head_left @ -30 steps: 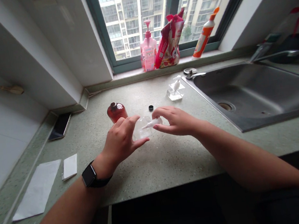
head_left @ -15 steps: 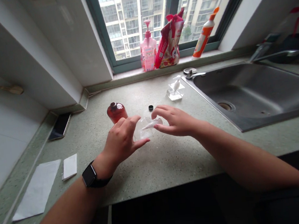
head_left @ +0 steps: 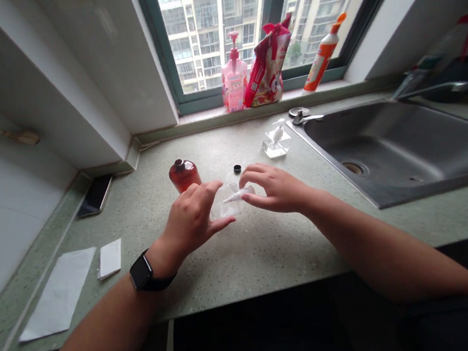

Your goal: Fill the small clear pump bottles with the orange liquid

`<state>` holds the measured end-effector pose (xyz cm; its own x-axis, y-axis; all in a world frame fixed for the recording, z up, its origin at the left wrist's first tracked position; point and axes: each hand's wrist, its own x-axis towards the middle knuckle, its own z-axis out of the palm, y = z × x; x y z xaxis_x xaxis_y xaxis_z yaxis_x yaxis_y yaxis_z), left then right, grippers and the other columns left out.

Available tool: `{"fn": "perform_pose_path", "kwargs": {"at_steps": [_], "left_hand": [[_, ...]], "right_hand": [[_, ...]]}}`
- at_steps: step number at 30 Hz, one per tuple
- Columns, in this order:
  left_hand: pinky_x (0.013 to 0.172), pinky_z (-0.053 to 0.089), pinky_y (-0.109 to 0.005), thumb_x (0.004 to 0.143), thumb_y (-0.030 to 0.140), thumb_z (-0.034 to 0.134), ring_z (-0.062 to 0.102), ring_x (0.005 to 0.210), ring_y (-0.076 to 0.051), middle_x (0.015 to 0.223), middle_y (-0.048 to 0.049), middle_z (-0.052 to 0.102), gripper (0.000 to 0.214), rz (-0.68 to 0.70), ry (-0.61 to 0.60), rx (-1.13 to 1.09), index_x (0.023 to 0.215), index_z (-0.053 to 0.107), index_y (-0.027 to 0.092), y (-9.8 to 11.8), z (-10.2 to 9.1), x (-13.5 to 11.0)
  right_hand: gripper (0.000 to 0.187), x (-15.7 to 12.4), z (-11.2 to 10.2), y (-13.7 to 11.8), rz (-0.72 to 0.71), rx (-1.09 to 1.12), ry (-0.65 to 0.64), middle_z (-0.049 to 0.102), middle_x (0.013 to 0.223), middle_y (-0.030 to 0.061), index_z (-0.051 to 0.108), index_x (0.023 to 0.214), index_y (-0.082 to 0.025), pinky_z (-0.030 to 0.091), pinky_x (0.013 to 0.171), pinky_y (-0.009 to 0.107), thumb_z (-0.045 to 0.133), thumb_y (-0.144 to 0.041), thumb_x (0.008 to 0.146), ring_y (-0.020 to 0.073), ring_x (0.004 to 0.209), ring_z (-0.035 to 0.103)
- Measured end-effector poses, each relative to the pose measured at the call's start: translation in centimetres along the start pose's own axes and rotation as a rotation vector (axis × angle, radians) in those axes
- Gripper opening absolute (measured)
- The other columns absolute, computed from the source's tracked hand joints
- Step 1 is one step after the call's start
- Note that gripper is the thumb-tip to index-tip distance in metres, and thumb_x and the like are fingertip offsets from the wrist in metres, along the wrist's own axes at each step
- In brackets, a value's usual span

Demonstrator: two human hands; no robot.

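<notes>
Clear container [head_left: 226, 207] sits just right of the red bottle [head_left: 184, 176], on the near side. Your left hand [head_left: 188, 217] has it grasped, thumb and fingers around its sides. Your right hand [head_left: 277, 190] curls at the wide end of the white tip [head_left: 233, 197], farther right of the red bottle; can't tell if it's pinching or if the tip is inside. Step in hand looks like working the tip at the container; next move probably calls for a steady left hold, light right touch. Versus half a second ago: view shifts slightly, your hands keep nearly the same pose, red bottle and cap [head_left: 237, 169] stay put.
</notes>
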<state>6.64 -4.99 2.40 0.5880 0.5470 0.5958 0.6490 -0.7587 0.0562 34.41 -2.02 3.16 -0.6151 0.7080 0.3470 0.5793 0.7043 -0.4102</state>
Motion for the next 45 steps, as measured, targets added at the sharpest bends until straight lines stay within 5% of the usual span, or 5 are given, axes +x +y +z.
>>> {"fn": "perform_pose_path", "kwargs": {"at_steps": [24, 34, 37, 40, 45], "left_hand": [[0.084, 0.058, -0.042, 0.098, 0.064, 0.078, 0.070, 0.096, -0.030, 0.120, -0.0120, 0.076, 0.070, -0.014, -0.034, 0.015, 0.145, 0.051, 0.019, -0.1, 0.2, 0.0], [0.088, 0.059, -0.043, 0.097, 0.065, 0.079, 0.072, 0.099, -0.030, 0.127, -0.0122, 0.076, 0.074, 0.016, -0.064, -0.007, 0.148, 0.051, 0.020, 0.1, 0.6, -0.1], [0.089, 0.061, -0.044, 0.099, 0.064, 0.077, 0.072, 0.101, -0.030, 0.126, -0.0125, 0.076, 0.070, 0.032, 0.005, -0.025, 0.147, 0.052, 0.020, 0.0, 0.3, -0.1], [0.091, 0.062, -0.044, 0.098, 0.066, 0.077, 0.073, 0.107, -0.029, 0.129, -0.0125, 0.074, 0.070, -0.012, 0.160, -0.097, 0.146, 0.051, 0.023, -0.3, -0.7, 0.1], [0.075, 0.062, -0.037, 0.093, 0.069, 0.081, 0.070, 0.090, -0.020, 0.138, -0.0103, 0.068, 0.082, -0.352, 0.555, -0.207, 0.154, 0.039, 0.033, -4.2, -4.0, -0.2]], "right_hand": [[0.017, -0.2, 0.6, 0.2, -0.019, -0.040, 0.040, 0.069, 0.112, 0.0101, 0.063, 0.108, -0.025, 0.052, 0.092, 0.043, 0.066, -0.037, 0.097, 0.0280, 0.106, 0.064], [0.032, 0.1, -0.1, -0.1, 0.032, 0.055, -0.056, 0.074, 0.102, 0.0087, 0.069, 0.082, -0.023, 0.053, 0.087, 0.043, 0.061, -0.044, 0.105, 0.0245, 0.097, 0.069], [0.049, 0.1, -0.5, 0.1, 0.055, 0.161, -0.002, 0.072, 0.095, 0.0078, 0.069, 0.081, -0.023, 0.052, 0.081, 0.042, 0.051, -0.057, 0.110, 0.0231, 0.088, 0.068], [0.063, 0.0, -1.0, 1.0, 0.089, 0.314, 0.205, 0.073, 0.094, 0.0080, 0.074, 0.091, -0.024, 0.053, 0.085, 0.044, 0.039, -0.072, 0.110, 0.0253, 0.091, 0.069], [0.066, 0.0, -0.8, 2.9, 0.231, 0.461, 0.363, 0.077, 0.100, 0.0097, 0.078, 0.095, -0.025, 0.057, 0.092, 0.048, 0.043, -0.079, 0.107, 0.0282, 0.099, 0.072]]}}
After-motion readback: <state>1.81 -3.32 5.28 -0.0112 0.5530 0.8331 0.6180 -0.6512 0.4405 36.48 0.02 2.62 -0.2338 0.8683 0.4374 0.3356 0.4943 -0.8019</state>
